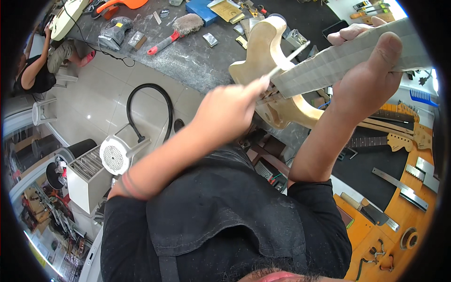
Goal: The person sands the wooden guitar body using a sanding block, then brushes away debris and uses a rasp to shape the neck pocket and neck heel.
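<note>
My left hand is closed around a thin pale stick, whose far end points up and to the right; the hand is slightly smeared by motion. My right hand grips a long, pale grey piece shaped like a guitar neck, banded crosswise as if covered in tape. Its near end lies right by the left hand's fingers. Behind and beneath it is an unpainted wooden guitar body, partly hidden by my hands and the banded piece. I cannot tell whether neck and body are joined.
On the grey workbench lie a red-handled brush, a grey power sander and a blue box. Guitar necks and metal rulers are at right. A white stool stands left; another person sits far left.
</note>
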Demonstrator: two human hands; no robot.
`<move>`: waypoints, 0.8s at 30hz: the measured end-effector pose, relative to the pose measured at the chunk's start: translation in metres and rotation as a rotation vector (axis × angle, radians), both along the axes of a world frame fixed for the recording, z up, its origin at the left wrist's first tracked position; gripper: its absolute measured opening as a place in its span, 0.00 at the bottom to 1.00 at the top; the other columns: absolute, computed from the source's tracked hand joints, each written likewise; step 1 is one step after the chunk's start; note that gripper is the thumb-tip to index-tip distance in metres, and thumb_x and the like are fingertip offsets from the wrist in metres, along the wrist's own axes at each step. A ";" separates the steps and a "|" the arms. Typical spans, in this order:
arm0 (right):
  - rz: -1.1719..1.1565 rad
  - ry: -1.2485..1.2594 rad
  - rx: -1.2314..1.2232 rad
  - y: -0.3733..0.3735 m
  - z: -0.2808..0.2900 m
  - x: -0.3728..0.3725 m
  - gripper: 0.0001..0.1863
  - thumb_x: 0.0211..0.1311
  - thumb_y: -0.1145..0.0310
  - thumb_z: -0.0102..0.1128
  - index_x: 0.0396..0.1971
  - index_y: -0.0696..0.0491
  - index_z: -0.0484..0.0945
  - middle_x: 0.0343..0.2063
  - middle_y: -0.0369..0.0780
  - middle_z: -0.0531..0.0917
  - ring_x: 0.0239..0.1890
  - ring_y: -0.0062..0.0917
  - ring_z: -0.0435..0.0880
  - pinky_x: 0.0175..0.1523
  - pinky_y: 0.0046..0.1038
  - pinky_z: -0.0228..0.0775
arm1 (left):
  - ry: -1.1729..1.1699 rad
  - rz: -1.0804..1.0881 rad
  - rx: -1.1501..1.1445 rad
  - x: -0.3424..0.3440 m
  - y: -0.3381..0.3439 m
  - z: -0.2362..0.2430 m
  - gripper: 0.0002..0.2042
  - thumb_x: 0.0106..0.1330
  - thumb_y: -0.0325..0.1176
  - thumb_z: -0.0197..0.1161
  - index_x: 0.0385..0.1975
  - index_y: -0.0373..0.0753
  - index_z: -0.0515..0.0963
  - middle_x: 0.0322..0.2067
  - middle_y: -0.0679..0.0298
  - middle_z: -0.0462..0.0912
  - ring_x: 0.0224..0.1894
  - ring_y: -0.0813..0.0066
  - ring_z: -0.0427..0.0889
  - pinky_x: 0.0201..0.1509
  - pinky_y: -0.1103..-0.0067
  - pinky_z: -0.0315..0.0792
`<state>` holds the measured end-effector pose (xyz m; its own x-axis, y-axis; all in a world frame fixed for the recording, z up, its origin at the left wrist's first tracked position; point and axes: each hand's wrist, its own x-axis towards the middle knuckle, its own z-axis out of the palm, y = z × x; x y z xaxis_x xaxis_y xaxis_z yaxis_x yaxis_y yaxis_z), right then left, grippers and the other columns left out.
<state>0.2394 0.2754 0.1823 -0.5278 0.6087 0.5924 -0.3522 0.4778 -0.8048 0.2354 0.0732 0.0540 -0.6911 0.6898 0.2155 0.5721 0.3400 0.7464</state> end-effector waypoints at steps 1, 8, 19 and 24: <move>-0.013 0.001 0.012 0.000 0.000 0.000 0.31 0.83 0.42 0.64 0.55 0.60 0.77 0.29 0.46 0.88 0.31 0.33 0.90 0.40 0.35 0.90 | -0.089 -0.036 0.011 0.014 -0.015 -0.001 0.17 0.77 0.26 0.63 0.63 0.43 0.83 0.32 0.46 0.88 0.35 0.44 0.90 0.39 0.56 0.82; 0.049 0.024 -0.004 0.007 0.004 -0.002 0.31 0.82 0.42 0.65 0.54 0.61 0.78 0.29 0.46 0.88 0.30 0.34 0.91 0.41 0.35 0.90 | 0.176 0.038 -0.027 -0.035 0.031 -0.007 0.18 0.77 0.28 0.62 0.64 0.44 0.82 0.31 0.50 0.89 0.34 0.46 0.90 0.38 0.57 0.83; 0.091 0.135 -0.008 -0.028 0.010 -0.003 0.28 0.85 0.42 0.61 0.50 0.58 0.83 0.26 0.35 0.83 0.27 0.21 0.83 0.35 0.26 0.76 | 0.245 0.044 -0.096 -0.044 0.032 -0.006 0.19 0.76 0.29 0.63 0.65 0.48 0.84 0.29 0.51 0.88 0.33 0.49 0.91 0.36 0.57 0.84; 0.043 0.037 -0.008 0.017 -0.002 -0.005 0.31 0.81 0.42 0.66 0.49 0.62 0.80 0.29 0.47 0.89 0.28 0.36 0.91 0.39 0.36 0.89 | 0.145 0.070 -0.021 -0.040 0.039 -0.004 0.17 0.79 0.34 0.62 0.66 0.46 0.81 0.35 0.50 0.91 0.37 0.44 0.92 0.42 0.53 0.85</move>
